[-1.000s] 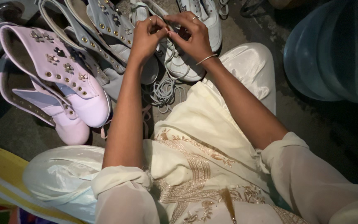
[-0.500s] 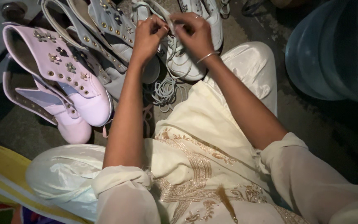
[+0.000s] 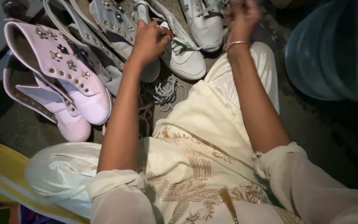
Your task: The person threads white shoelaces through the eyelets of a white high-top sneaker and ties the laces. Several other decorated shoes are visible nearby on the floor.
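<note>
Left hand (image 3: 148, 41) on a laced shoe (image 3: 179, 49) ahead of the knees, right hand (image 3: 241, 14) raised to its right beside another shoe (image 3: 204, 23), studded boots (image 3: 63, 70) to the left, loose laces (image 3: 166, 91) below the shoe, big container (image 3: 336, 49) at far right

Cream embroidered dress (image 3: 195, 166), sheer sleeves (image 3: 311, 186), bangle (image 3: 236, 43)

Pink studded high-top shoes (image 3: 63, 79): two. White shoes (image 3: 187, 58): at least four, partly overlapping. Loose lace bundles (image 3: 166, 91): one. Blue containers (image 3: 332, 49): one. Wrist bangles (image 3: 236, 43): one.
</note>
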